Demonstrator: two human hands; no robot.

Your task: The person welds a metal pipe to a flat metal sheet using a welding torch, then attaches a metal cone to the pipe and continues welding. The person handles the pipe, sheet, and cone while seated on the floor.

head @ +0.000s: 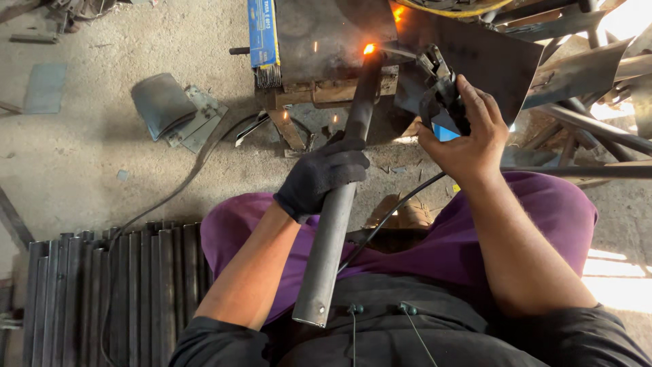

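My left hand (319,175), in a black glove, grips a grey steel pipe (333,238) around its middle. The pipe runs from my lap up to a dark metal plate (326,34), where an orange glow (369,49) and small sparks show at its far end. My bare right hand (465,136) grips a black welding electrode holder (441,98), its thin rod reaching left toward the glowing spot. A black cable (390,214) trails from the holder down across my purple trousers.
A stack of dark steel tubes (115,292) lies at lower left. A blue box of electrodes (263,34) leans on the wooden block under the plate. Bent sheet-metal pieces (170,109) lie on the concrete floor. Steel sheets and bars (577,75) crowd the upper right.
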